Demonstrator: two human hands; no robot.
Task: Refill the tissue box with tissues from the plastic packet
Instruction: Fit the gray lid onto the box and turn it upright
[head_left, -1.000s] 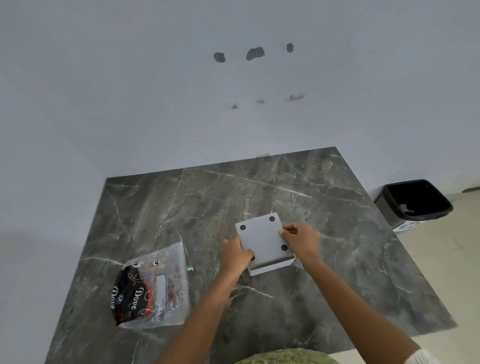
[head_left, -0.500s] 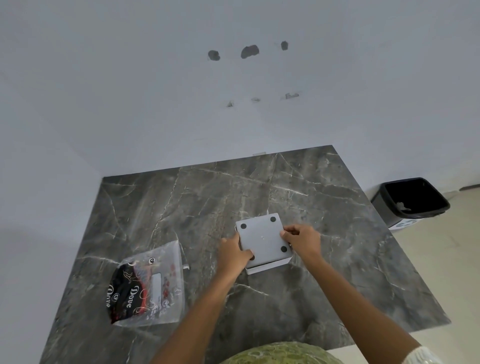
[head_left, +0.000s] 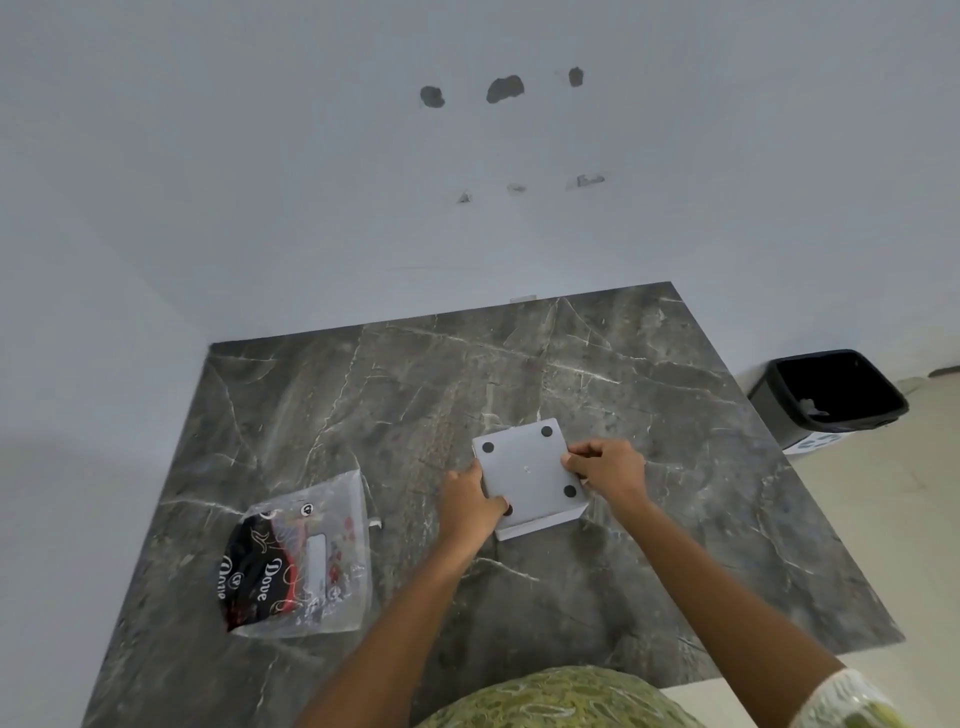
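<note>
The square white plastic tissue box (head_left: 530, 475) is flipped bottom-up on the dark marble desk (head_left: 415, 395), its black rubber feet (head_left: 546, 431) facing up. It's gripped at opposite edges by the left hand (head_left: 470, 506) and right hand (head_left: 605, 467), fingers curled shut. The clear printed plastic packet (head_left: 301, 556) lies flat, well left.

You get 1 head view, looking forward and down over the marble table (head_left: 395, 395), close above your hands, facing the wall (head_left: 311, 156).
</note>
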